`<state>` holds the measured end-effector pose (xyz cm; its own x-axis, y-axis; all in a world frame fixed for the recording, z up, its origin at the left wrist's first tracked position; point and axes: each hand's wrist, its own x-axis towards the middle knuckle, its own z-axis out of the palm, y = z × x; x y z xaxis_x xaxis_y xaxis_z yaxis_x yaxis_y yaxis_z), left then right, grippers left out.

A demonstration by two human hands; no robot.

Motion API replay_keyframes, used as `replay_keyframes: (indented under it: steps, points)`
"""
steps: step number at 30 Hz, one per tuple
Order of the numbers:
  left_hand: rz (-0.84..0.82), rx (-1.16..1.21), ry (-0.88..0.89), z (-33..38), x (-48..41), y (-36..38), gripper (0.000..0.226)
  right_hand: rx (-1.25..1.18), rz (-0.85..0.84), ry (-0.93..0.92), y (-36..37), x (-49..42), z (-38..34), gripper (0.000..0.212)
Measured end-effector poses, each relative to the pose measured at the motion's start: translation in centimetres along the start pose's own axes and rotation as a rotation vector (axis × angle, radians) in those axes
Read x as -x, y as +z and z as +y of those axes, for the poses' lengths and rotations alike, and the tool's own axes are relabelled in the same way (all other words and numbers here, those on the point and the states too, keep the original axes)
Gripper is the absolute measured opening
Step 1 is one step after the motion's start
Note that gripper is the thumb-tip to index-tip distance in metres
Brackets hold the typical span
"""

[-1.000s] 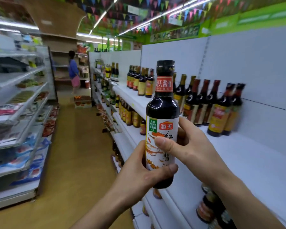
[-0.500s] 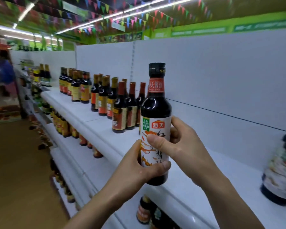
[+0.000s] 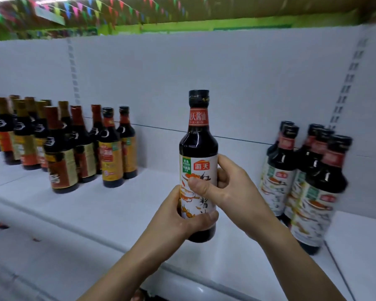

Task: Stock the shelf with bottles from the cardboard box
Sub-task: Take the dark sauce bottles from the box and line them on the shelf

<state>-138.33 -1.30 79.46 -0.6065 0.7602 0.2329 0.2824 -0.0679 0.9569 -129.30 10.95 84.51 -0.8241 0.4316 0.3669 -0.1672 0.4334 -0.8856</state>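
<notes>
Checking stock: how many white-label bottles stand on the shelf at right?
5, in two files: left front bottle, left back bottle; right front bottle, right middle bottle, right back bottle. More may hide behind.

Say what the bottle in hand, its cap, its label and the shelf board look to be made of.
The held bottle: glossy, with sharp light glints on the dark shoulder; glass or hard clear plastic, cannot tell which. The cap: black, dull sheen, probably plastic shrink seal. The label: white printed paper or film, smooth. The shelf: white, matte painted metal by its look.
</notes>
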Motion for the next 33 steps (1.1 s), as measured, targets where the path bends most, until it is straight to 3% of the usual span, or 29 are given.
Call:
replay_keyframes:
  steps: [19,33]
  points:
    - [-0.487,0.059,0.011,-1.2,-5.1,6.9,0.053,0.12,0.39,0.118,-5.5,4.7,2.8,0.043]
    - [-0.509,0.085,-0.058,-3.4,-7.3,11.5,0.056,0.132,0.432,0.182,-8.6,5.5,6.2,0.045]
